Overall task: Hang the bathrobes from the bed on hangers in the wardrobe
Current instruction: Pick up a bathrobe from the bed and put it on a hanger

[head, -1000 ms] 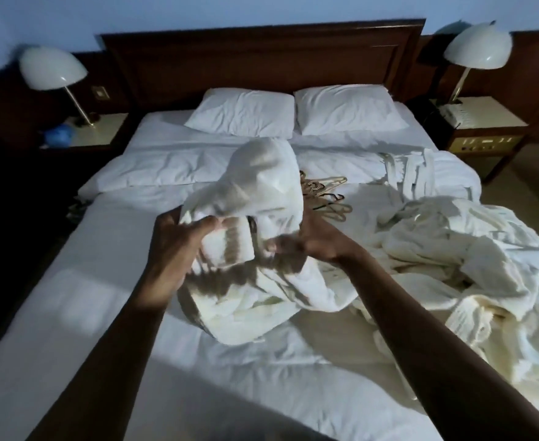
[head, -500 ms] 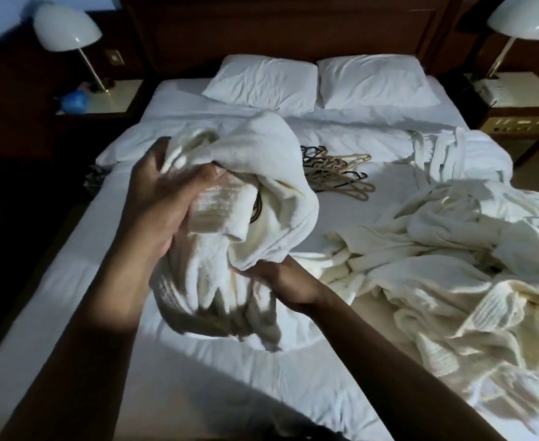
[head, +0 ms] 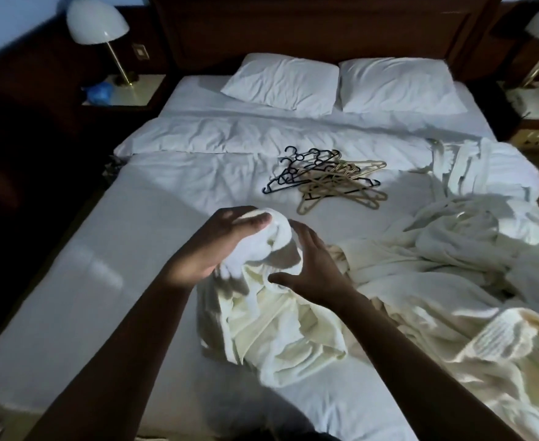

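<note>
Now the left hand grips a bunched upper part of one bathrobe, with the thumb laid over the top of the bundle and the fingers curled under it. The right hand is spread wide, its fingers nearly straight, and it lies against the right side of the same bundle without closing on it. This bathrobe is pale cream, of a soft thick cloth, much creased. The raised part looks whiter where light falls on it, and the rest hangs down and spreads in loose folds on the white sheet of the bed, near its foot end. Just beside it, on the right half of the bed, lies a heap of bathrobes of the same cream colour, tangled together, some with a ribbed weave; how many I cannot tell. Further up the bed, apart from both hands, the hangers lie in a crossed pile, some black and some beige. Two white pillows lie before the dark headboard.
</note>
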### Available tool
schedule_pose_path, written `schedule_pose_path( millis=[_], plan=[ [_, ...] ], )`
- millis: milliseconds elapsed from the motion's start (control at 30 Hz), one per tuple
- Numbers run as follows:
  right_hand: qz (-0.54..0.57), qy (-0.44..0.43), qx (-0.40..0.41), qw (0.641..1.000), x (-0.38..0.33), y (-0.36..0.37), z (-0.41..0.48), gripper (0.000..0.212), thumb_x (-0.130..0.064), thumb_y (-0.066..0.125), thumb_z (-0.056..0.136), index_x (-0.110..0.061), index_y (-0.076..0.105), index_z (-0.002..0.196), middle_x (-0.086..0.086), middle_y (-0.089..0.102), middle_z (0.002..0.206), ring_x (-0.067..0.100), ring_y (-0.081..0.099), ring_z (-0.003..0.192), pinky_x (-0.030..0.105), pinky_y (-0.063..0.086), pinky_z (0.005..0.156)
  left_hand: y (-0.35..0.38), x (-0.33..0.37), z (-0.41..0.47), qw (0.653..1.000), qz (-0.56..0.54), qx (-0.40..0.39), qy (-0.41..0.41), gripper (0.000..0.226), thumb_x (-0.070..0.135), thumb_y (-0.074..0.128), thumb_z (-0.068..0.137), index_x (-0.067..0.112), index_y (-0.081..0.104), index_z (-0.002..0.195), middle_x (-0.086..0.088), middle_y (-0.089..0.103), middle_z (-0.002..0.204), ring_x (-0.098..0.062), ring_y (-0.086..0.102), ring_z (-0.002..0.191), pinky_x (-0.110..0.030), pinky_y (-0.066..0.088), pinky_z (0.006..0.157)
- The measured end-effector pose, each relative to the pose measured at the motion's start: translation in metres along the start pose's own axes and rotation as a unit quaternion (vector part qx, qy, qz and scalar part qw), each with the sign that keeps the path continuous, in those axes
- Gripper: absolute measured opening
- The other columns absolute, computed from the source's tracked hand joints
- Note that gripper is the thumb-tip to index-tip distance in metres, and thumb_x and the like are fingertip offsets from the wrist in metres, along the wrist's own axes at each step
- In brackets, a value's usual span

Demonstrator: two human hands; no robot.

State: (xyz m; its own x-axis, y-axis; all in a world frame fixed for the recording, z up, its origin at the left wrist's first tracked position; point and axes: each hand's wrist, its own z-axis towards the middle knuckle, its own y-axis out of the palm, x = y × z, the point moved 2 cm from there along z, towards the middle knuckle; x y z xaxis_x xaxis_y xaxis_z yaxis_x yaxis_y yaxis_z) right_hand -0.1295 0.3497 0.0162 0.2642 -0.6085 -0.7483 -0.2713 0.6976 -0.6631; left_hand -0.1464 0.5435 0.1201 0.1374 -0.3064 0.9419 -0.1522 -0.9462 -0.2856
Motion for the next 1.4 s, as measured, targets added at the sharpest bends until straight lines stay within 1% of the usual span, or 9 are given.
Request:
schedule_pose_path(
  millis=[167, 400, 567, 700, 833, 967, 1067, 1267, 1400],
  plan=[
    [-0.073, -0.055, 0.13, 0.987, 0.005, -0.033, 0.027, 0.015, -0.01, 0.061, 0.084, -0.008, 0.062, 0.099, 0.013, 0.066, 0.09, 0.041, 0.063, 0.083, 0.036, 0.045, 0.066, -0.006, 0.024, 0.016, 0.997, 0.053, 0.022, 0.058, 0.011, 0.028, 0.071, 0.092, 0.018, 0.077, 0.093, 0.004, 0.076, 0.089, -0.016, 0.07, 0.087, -0.036, 0.049, 0.077],
    [0.074, -0.035, 0.004, 0.997, -0.002, -0.104, 0.061, 0.026, -0.035, 0.057, 0.098, -0.013, 0.065, 0.09, -0.001, 0.067, 0.083, 0.011, 0.059, 0.076, 0.036, 0.045, 0.069, -0.051, -0.038, 0.05, 0.93, 0.313, 0.184, 0.054, 0.021, 0.037, 0.079, 0.073, 0.022, 0.068, 0.083, 0.007, 0.065, 0.076, -0.016, 0.064, 0.076, -0.034, 0.049, 0.069],
    [0.281, 0.004, 0.02, 0.959, -0.031, -0.116, 0.093, 0.031, -0.034, 0.059, 0.1, -0.008, 0.076, 0.098, 0.015, 0.075, 0.088, 0.023, 0.066, 0.073, 0.036, 0.052, 0.064, -0.093, -0.044, 0.06, 0.963, 0.224, 0.151, -0.01, 0.022, 0.036, 0.082, 0.081, 0.022, 0.065, 0.074, 0.008, 0.062, 0.067, -0.012, 0.055, 0.066, -0.03, 0.038, 0.062],
    [0.094, -0.015, 0.068, 0.993, -0.03, -0.118, 0.113, 0.019, -0.035, 0.056, 0.09, -0.023, 0.06, 0.076, -0.012, 0.053, 0.066, 0.001, 0.045, 0.06, 0.031, 0.035, 0.065, -0.105, -0.01, 0.049, 0.997, 0.058, 0.014, 0.045, 0.02, 0.036, 0.072, 0.094, 0.021, 0.071, 0.08, 0.008, 0.065, 0.076, -0.008, 0.06, 0.074, -0.032, 0.042, 0.07],
    [0.042, -0.034, 0.024, 0.998, -0.057, -0.081, 0.106, 0.038, -0.055, 0.059, 0.085, -0.022, 0.063, 0.104, -0.005, 0.063, 0.084, 0.008, 0.057, 0.073, 0.032, 0.045, 0.07, -0.11, 0.024, 0.049, 0.996, -0.075, 0.016, 0.05, 0.029, 0.034, 0.059, 0.102, 0.012, 0.076, 0.109, -0.005, 0.077, 0.11, -0.018, 0.072, 0.105, -0.034, 0.051, 0.098],
    [-0.049, -0.032, 0.01, 0.998, -0.092, -0.017, 0.109, 0.043, -0.055, 0.07, 0.078, -0.021, 0.067, 0.105, -0.002, 0.067, 0.098, 0.015, 0.063, 0.093, 0.033, 0.051, 0.081, -0.121, 0.042, 0.059, 0.991, -0.09, -0.08, 0.067, 0.026, 0.032, 0.069, 0.093, 0.01, 0.076, 0.082, -0.011, 0.076, 0.087, -0.022, 0.071, 0.08, -0.034, 0.053, 0.08],
    [-0.052, 0.03, -0.025, 0.998, -0.089, 0.01, 0.116, 0.025, -0.022, 0.065, 0.084, -0.015, 0.069, 0.108, 0.009, 0.073, 0.104, 0.028, 0.067, 0.1, 0.033, 0.05, 0.08, -0.15, 0.031, 0.076, 0.985, -0.144, -0.07, 0.066, 0.061, 0.043, 0.082, 0.079, -0.012, 0.057, 0.085, -0.016, 0.064, 0.079, -0.026, 0.061, 0.075, -0.036, 0.046, 0.071],
    [-0.164, 0.092, -0.013, 0.982, -0.02, 0.001, 0.144, 0.035, -0.004, 0.061, 0.08, -0.018, 0.067, 0.112, 0.008, 0.072, 0.105, 0.03, 0.066, 0.101, 0.023, 0.037, 0.076, -0.178, -0.053, 0.125, 0.988, 0.14, -0.065, 0.026, 0.03, 0.041, 0.082, 0.083, 0.013, 0.075, 0.087, 0.004, 0.073, 0.08, -0.009, 0.065, 0.071, -0.03, 0.044, 0.066],
    [-0.117, 0.089, -0.069, 0.987, 0.007, -0.018, 0.183, 0.029, -0.014, 0.078, 0.08, -0.022, 0.069, 0.106, -0.002, 0.074, 0.094, 0.012, 0.067, 0.086, 0.025, 0.043, 0.073, -0.16, -0.123, 0.163, 0.896, 0.358, -0.23, -0.128, 0.044, 0.059, 0.07, 0.088, 0.015, 0.071, 0.079, 0.0, 0.072, 0.083, -0.01, 0.061, 0.07, -0.029, 0.043, 0.069]
  ],
)
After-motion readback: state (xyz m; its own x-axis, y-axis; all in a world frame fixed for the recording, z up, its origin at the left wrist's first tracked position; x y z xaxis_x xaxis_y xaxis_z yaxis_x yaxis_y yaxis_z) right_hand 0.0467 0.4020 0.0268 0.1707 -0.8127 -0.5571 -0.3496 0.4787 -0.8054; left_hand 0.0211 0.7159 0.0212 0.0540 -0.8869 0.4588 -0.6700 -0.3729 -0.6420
